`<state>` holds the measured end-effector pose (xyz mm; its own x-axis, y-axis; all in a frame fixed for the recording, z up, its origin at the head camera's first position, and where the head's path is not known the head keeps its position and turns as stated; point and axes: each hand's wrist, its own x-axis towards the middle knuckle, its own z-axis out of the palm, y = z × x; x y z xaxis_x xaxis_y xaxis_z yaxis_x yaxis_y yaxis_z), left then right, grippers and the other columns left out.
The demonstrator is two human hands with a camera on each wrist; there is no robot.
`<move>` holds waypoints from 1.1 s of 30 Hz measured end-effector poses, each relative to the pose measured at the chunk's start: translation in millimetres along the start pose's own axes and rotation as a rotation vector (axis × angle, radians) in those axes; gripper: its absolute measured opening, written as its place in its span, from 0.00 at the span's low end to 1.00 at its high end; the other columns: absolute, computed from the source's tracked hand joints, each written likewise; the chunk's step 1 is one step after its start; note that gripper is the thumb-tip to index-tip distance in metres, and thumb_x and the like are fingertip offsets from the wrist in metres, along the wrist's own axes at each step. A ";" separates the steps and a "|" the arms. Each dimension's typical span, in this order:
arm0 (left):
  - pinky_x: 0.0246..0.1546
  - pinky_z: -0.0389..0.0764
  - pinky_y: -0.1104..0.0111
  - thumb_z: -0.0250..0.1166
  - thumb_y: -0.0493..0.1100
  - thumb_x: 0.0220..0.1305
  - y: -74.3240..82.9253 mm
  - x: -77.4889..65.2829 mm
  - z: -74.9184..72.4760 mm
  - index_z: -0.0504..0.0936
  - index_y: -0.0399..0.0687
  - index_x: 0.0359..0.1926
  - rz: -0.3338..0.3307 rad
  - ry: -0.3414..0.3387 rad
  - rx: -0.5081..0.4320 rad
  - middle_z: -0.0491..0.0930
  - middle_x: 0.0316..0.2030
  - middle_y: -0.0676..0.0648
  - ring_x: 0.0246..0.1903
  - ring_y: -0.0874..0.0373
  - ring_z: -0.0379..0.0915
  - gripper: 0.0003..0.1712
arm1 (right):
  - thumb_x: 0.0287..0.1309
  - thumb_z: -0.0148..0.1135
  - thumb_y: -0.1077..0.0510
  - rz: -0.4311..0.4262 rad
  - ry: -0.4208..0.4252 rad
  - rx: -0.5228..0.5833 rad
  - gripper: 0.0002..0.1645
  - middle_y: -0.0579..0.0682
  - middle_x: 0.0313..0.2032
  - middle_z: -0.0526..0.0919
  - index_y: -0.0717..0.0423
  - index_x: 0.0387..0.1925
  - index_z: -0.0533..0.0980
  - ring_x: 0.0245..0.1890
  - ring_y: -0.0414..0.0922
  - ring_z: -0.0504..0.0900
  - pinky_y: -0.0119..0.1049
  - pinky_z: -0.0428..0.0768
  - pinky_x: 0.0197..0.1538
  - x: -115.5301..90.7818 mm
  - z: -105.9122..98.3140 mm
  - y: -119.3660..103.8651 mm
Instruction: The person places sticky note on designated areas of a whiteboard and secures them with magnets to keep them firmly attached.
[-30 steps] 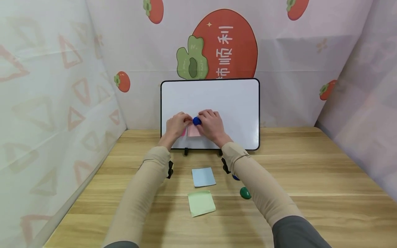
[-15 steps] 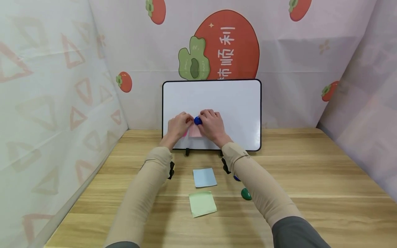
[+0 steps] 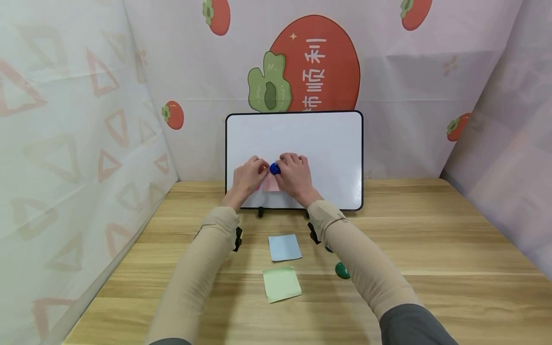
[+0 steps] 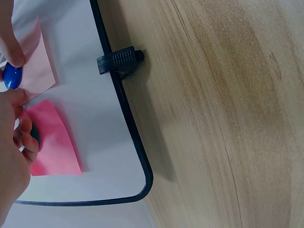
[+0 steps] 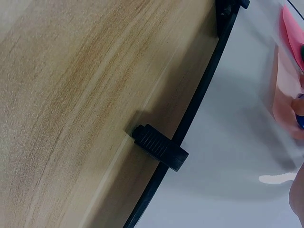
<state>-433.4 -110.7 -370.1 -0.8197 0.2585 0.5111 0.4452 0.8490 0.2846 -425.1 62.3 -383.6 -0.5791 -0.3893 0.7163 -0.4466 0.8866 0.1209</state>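
Blue magnet (image 3: pixel 274 168) meets pale pink note (image 4: pixel 39 71), live on my feed!
I'm seeing the magnet, round and glossy, held over the upper part of the square note, which stands upright against the whiteboard (image 3: pixel 323 139), a lower corner curling.

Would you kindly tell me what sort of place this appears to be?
Probably a screened-off tabletop workspace: printed sheets hang behind and beside a wooden table, a whiteboard stands on it, and sticky notes lie in front of the board.
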 end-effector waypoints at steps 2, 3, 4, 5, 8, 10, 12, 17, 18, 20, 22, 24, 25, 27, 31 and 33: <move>0.27 0.75 0.65 0.64 0.45 0.68 -0.1 0.2 1.1 0.86 0.50 0.45 0.002 0.003 0.004 0.80 0.38 0.49 0.29 0.55 0.77 0.09 | 0.62 0.65 0.49 0.005 -0.012 -0.002 0.19 0.53 0.55 0.80 0.54 0.50 0.82 0.58 0.53 0.75 0.52 0.72 0.58 -0.7 -1.1 0.3; 0.27 0.75 0.65 0.64 0.45 0.68 -0.2 0.3 1.6 0.86 0.50 0.45 0.001 0.003 0.004 0.80 0.38 0.49 0.29 0.55 0.77 0.09 | 0.62 0.65 0.49 0.007 -0.022 0.002 0.19 0.53 0.56 0.80 0.54 0.51 0.82 0.58 0.53 0.75 0.52 0.71 0.59 -0.9 -1.6 0.4; 0.27 0.75 0.65 0.63 0.45 0.69 -0.4 0.2 1.7 0.86 0.50 0.45 0.000 0.002 0.004 0.80 0.38 0.49 0.29 0.55 0.77 0.09 | 0.63 0.65 0.49 0.007 -0.032 0.006 0.19 0.53 0.57 0.79 0.54 0.51 0.82 0.59 0.53 0.75 0.52 0.71 0.59 -1.1 -2.3 0.5; 0.27 0.75 0.65 0.63 0.45 0.69 -0.6 0.1 1.9 0.85 0.50 0.45 -0.001 0.001 0.001 0.79 0.38 0.49 0.29 0.55 0.77 0.09 | 0.63 0.65 0.49 0.006 -0.039 0.010 0.19 0.53 0.57 0.79 0.53 0.52 0.81 0.59 0.53 0.74 0.52 0.71 0.59 -1.2 -3.1 0.5; 0.29 0.75 0.66 0.63 0.46 0.69 -1.5 -0.7 1.7 0.85 0.50 0.46 -0.007 -0.007 -0.007 0.78 0.38 0.49 0.30 0.55 0.76 0.10 | 0.62 0.65 0.50 0.001 -0.053 0.023 0.21 0.54 0.58 0.79 0.54 0.54 0.80 0.60 0.53 0.74 0.51 0.71 0.59 -2.3 -6.7 0.8; 0.29 0.75 0.66 0.63 0.47 0.70 -1.9 -2.2 1.0 0.85 0.50 0.47 -0.010 -0.010 -0.006 0.77 0.38 0.49 0.30 0.55 0.75 0.10 | 0.61 0.66 0.51 -0.005 -0.054 0.022 0.22 0.54 0.58 0.79 0.54 0.55 0.79 0.60 0.53 0.74 0.51 0.72 0.59 -3.6 -8.8 1.2; 0.28 0.73 0.66 0.63 0.48 0.70 -2.2 -4.0 -0.2 0.84 0.50 0.47 -0.011 -0.012 -0.005 0.76 0.38 0.49 0.30 0.55 0.74 0.11 | 0.61 0.66 0.50 -0.006 -0.064 0.027 0.24 0.54 0.59 0.78 0.54 0.57 0.79 0.61 0.53 0.74 0.50 0.72 0.59 -5.2 -12.4 1.9; 0.26 0.70 0.67 0.63 0.50 0.69 -4.6 -8.8 -3.4 0.84 0.51 0.48 -0.012 -0.020 -0.017 0.75 0.38 0.49 0.28 0.56 0.72 0.12 | 0.61 0.66 0.49 -0.006 -0.092 0.061 0.26 0.54 0.59 0.78 0.54 0.59 0.78 0.61 0.53 0.74 0.51 0.72 0.61 -10.4 -23.7 5.6; 0.26 0.70 0.67 0.63 0.50 0.69 -5.4 -9.5 -4.0 0.84 0.51 0.48 -0.012 -0.022 -0.024 0.76 0.39 0.49 0.29 0.56 0.72 0.12 | 0.61 0.67 0.49 -0.005 -0.094 0.073 0.26 0.54 0.58 0.79 0.54 0.59 0.78 0.61 0.53 0.74 0.51 0.72 0.61 -11.9 -25.7 6.8; 0.27 0.72 0.67 0.64 0.51 0.68 -7.6 -11.3 -5.6 0.84 0.51 0.48 -0.017 -0.025 -0.033 0.76 0.40 0.49 0.30 0.56 0.74 0.13 | 0.61 0.67 0.49 -0.005 -0.097 0.098 0.26 0.54 0.58 0.79 0.54 0.59 0.78 0.60 0.53 0.74 0.51 0.72 0.61 -14.9 -28.4 8.6; 0.29 0.73 0.66 0.65 0.51 0.67 -9.2 -13.1 -6.9 0.84 0.51 0.48 -0.019 -0.028 -0.047 0.77 0.41 0.49 0.32 0.55 0.75 0.13 | 0.61 0.67 0.49 -0.002 -0.102 0.132 0.26 0.54 0.57 0.79 0.55 0.58 0.78 0.60 0.53 0.74 0.51 0.72 0.61 -18.1 -30.3 10.4; 0.30 0.75 0.65 0.66 0.50 0.66 -9.9 -15.3 -8.5 0.84 0.51 0.49 -0.021 -0.038 -0.061 0.78 0.42 0.49 0.34 0.55 0.77 0.14 | 0.61 0.67 0.48 0.001 -0.113 0.154 0.27 0.54 0.56 0.80 0.55 0.58 0.78 0.59 0.53 0.75 0.50 0.72 0.60 -21.6 -31.6 12.0; 0.31 0.75 0.65 0.67 0.50 0.66 -10.1 -16.6 -9.3 0.84 0.51 0.49 -0.021 -0.044 -0.069 0.78 0.42 0.49 0.35 0.55 0.77 0.14 | 0.61 0.67 0.48 0.003 -0.119 0.167 0.27 0.54 0.56 0.80 0.55 0.58 0.78 0.59 0.53 0.75 0.50 0.71 0.60 -23.3 -32.2 12.6; 0.32 0.76 0.64 0.67 0.50 0.66 -10.1 -19.0 -10.9 0.84 0.50 0.49 -0.020 -0.055 -0.084 0.78 0.42 0.48 0.35 0.54 0.77 0.14 | 0.61 0.67 0.47 0.009 -0.130 0.191 0.27 0.54 0.55 0.80 0.55 0.58 0.78 0.58 0.53 0.75 0.50 0.71 0.60 -26.0 -33.5 13.1; 0.35 0.77 0.63 0.66 0.49 0.67 -8.7 -23.5 -14.0 0.84 0.49 0.51 -0.011 -0.071 -0.113 0.79 0.43 0.47 0.37 0.54 0.76 0.15 | 0.61 0.68 0.47 0.025 -0.154 0.212 0.27 0.53 0.54 0.80 0.55 0.58 0.79 0.58 0.53 0.75 0.50 0.71 0.60 -31.2 -35.3 13.2; 0.37 0.79 0.62 0.66 0.50 0.67 -8.1 -25.6 -14.2 0.84 0.49 0.52 -0.005 -0.076 -0.124 0.80 0.44 0.47 0.38 0.53 0.77 0.16 | 0.61 0.68 0.46 0.030 -0.164 0.214 0.27 0.53 0.53 0.80 0.54 0.59 0.78 0.57 0.53 0.75 0.49 0.71 0.60 -34.3 -35.7 13.5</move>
<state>-410.9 -130.8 -373.9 -0.8451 0.2926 0.4474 0.4781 0.7881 0.3877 -386.9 96.5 -382.0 -0.6893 -0.4145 0.5942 -0.5512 0.8323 -0.0589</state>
